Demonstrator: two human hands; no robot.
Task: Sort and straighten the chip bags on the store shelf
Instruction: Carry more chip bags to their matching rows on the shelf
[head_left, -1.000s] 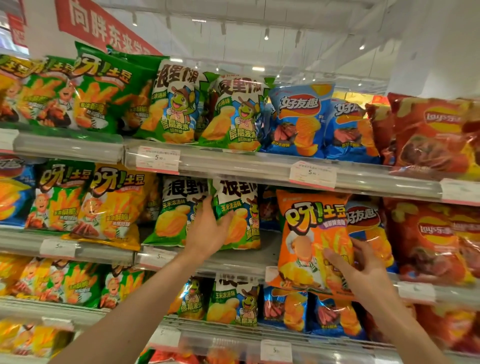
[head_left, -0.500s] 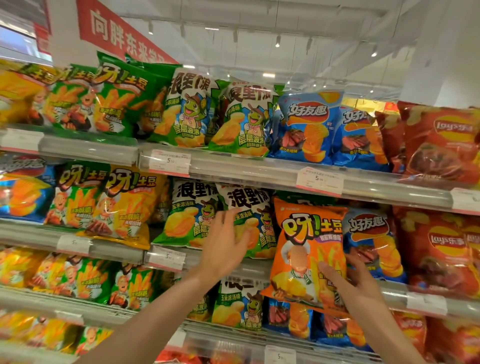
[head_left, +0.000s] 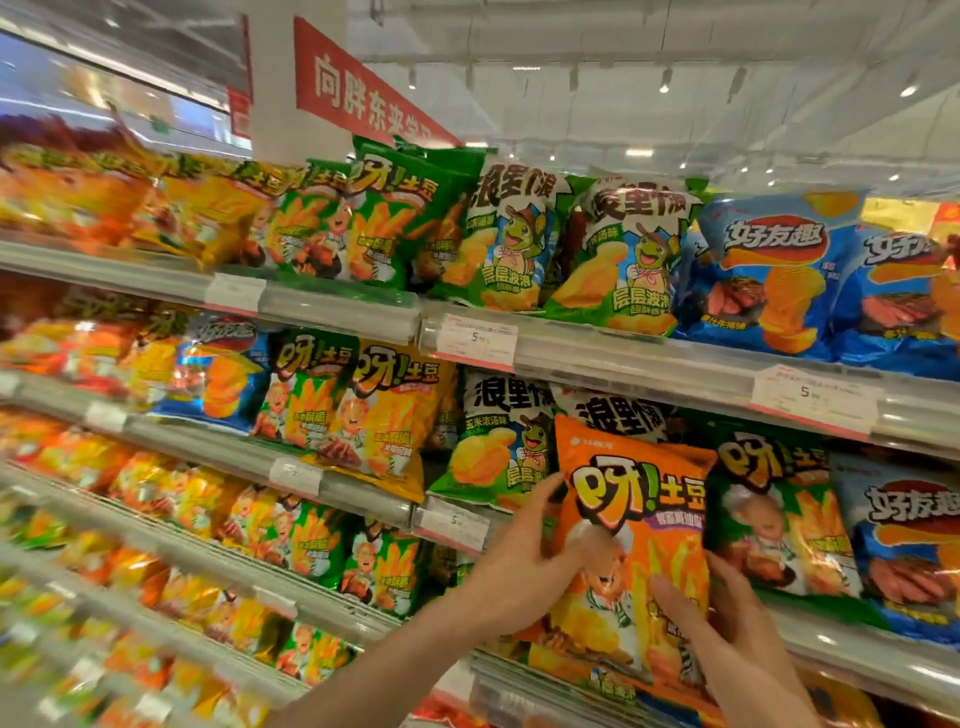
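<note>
An orange chip bag (head_left: 631, 519) stands upright in front of the middle shelf (head_left: 363, 499), clear of the row behind it. My left hand (head_left: 524, 561) grips its left edge, thumb on the front. My right hand (head_left: 727, 618) holds its lower right corner, fingers spread over the front. Behind it stand green-and-white wavy chip bags (head_left: 498, 441), with a green bag (head_left: 779, 514) and a blue bag (head_left: 914, 551) to the right.
The top shelf (head_left: 623, 358) carries green, green-and-white and blue bags with white price tags (head_left: 475, 340) on its rail. Yellow and green bags (head_left: 384, 410) fill the middle shelf to the left. Lower shelves (head_left: 218, 571) hold blurred orange and green bags. A red sign (head_left: 358, 93) hangs overhead.
My left hand left the green-and-white bag and took hold of the orange bag's left edge. The orange bag has come forward and left. The view has swung left.
</note>
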